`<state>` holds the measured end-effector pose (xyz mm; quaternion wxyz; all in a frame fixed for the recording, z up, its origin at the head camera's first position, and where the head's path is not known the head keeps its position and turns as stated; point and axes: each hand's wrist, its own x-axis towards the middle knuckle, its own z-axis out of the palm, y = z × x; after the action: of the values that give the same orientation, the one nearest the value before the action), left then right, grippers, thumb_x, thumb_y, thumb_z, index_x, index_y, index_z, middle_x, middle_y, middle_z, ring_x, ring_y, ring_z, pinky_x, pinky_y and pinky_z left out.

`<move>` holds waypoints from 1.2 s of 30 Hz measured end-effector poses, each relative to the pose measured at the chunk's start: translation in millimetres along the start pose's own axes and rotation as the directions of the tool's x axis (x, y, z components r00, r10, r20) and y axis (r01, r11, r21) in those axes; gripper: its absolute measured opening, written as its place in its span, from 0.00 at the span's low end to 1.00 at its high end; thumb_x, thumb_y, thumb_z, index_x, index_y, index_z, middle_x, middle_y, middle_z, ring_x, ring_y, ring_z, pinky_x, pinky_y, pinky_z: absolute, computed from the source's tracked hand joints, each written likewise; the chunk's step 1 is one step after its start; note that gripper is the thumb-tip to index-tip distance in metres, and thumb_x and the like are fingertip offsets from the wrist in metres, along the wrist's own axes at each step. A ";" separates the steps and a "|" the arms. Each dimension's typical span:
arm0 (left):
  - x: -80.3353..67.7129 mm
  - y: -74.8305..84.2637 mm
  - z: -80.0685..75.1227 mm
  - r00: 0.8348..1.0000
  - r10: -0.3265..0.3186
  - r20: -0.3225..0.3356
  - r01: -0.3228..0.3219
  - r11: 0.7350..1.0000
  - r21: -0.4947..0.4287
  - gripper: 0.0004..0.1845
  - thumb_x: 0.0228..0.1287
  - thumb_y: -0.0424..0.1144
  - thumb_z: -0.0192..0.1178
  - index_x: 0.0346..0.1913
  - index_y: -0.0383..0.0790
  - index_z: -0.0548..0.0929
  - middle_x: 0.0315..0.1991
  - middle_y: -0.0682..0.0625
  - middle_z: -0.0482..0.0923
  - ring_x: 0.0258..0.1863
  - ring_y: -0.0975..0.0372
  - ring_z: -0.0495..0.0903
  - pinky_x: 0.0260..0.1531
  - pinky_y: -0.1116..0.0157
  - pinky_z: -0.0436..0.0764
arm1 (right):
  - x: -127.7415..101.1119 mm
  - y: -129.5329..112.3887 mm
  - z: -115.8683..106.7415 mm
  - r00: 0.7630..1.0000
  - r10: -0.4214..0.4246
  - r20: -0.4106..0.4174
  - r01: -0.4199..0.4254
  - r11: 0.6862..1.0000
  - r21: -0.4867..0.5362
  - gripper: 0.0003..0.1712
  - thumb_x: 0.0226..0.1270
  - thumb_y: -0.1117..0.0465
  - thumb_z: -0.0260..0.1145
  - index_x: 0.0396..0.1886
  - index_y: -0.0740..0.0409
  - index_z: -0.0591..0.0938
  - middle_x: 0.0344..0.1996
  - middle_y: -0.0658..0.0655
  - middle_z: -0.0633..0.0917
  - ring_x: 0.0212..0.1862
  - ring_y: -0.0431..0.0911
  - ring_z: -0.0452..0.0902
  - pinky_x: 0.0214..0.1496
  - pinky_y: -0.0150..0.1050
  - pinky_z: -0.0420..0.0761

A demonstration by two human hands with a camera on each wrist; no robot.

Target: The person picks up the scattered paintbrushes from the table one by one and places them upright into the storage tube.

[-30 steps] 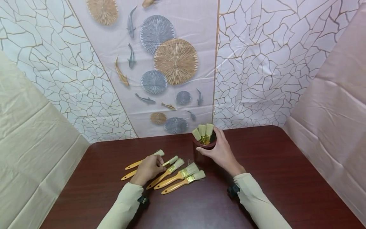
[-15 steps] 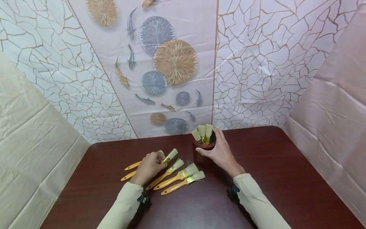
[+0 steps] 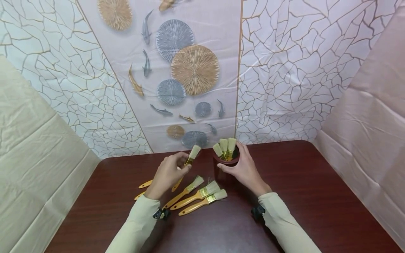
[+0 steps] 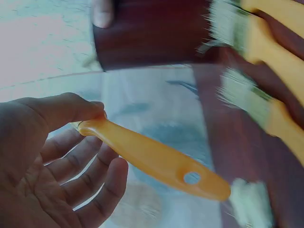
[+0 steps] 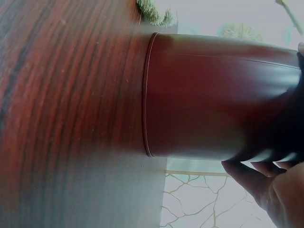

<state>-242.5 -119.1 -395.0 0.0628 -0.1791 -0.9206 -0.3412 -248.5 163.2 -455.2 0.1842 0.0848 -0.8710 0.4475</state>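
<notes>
Paintbrush (image 3: 189,162) pinched at ferrule by left hand (image 3: 167,174), raised at 9 o'clock of holder (image 3: 225,169) | right hand (image 3: 245,168) wrapped round holder | judged light, stiff; wooden handle best gripped mid-length

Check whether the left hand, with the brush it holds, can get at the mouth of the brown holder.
Probably yes. The left hand holds its paintbrush lifted just left of the holder, nothing between them. Three brushes already fill part of the mouth, and the right hand grips the rim.
</notes>
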 end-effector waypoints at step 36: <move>77.4 124.3 3.6 0.956 0.250 -0.152 -0.287 0.900 -0.327 0.11 0.76 0.39 0.66 0.52 0.35 0.85 0.44 0.44 0.86 0.40 0.55 0.90 0.35 0.64 0.87 | -0.2 -0.8 -2.0 1.000 0.007 0.019 -0.008 1.000 0.027 0.65 0.53 0.40 0.85 0.82 0.58 0.60 0.66 0.61 0.70 0.65 0.57 0.73 0.68 0.61 0.74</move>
<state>-267.9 -7.2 -304.0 0.1260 -0.2942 -0.8080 -0.4947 -247.5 164.4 -453.6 0.1733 0.0882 -0.8668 0.4591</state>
